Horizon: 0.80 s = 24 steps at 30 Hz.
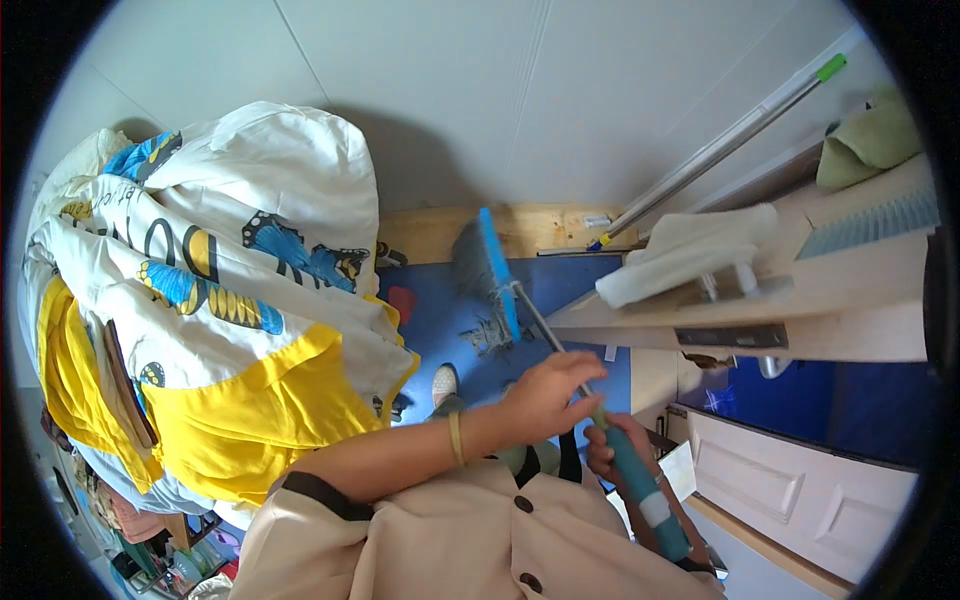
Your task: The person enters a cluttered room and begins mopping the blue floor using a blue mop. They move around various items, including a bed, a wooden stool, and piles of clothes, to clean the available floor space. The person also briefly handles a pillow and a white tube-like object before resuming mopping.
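A mop [501, 274] with a blue flat head and grey strands or pad is held off or on the blue floor [442, 300]; its contact with the floor cannot be told. Its metal pole runs down toward my body. My left hand [555, 394] is around the pole, with its fingers curled and a yellow band on the wrist. Lower on the pole, beside a teal sleeve of the handle, my right hand [622, 450] grips it. Part of the right hand is hidden behind the handle.
A bed with bunched white and yellow butterfly-print bedding [262, 285] stands at the left. A second metal pole [720, 157] leans on the wall. At the right are an open door [840, 330] with a white towel [682, 247] on its handle and a white panelled door [787, 472]. A shoe [445, 381] shows below.
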Each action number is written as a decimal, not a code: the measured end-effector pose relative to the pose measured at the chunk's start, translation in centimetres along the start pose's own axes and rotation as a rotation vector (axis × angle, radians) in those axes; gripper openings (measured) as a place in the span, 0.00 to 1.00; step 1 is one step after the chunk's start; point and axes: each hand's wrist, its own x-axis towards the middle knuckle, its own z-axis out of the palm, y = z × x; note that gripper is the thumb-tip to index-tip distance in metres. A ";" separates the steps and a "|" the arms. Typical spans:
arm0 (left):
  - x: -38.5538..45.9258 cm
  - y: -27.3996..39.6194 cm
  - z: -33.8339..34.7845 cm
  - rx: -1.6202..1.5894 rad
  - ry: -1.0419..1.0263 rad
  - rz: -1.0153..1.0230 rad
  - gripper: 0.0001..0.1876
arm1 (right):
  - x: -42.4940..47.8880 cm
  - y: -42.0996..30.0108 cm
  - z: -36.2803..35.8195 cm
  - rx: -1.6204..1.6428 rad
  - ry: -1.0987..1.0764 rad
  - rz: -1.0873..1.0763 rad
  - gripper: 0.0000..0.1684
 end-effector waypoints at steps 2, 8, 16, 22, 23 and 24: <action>-1.9 -0.2 -0.4 -0.086 -0.027 0.009 0.17 | 2.1 -0.4 3.3 0.032 0.096 -0.098 0.14; -2.0 2.4 -4.9 -0.102 0.157 0.349 0.17 | 7.5 0.8 10.5 -0.365 -0.060 -0.532 0.12; 0.1 2.7 -8.9 -0.325 0.028 0.354 0.32 | 12.5 -0.4 11.1 -0.278 -0.131 -0.308 0.14; 4.4 5.5 -10.7 -0.310 -0.146 0.237 0.41 | 19.8 -6.8 7.7 0.232 0.025 0.038 0.19; 5.2 5.0 -10.1 -0.341 -0.118 0.263 0.38 | 21.9 -7.1 6.4 0.235 0.083 0.038 0.17; 5.7 4.0 -9.7 -0.372 -0.077 0.285 0.34 | 22.7 -7.6 6.3 0.230 0.145 0.048 0.15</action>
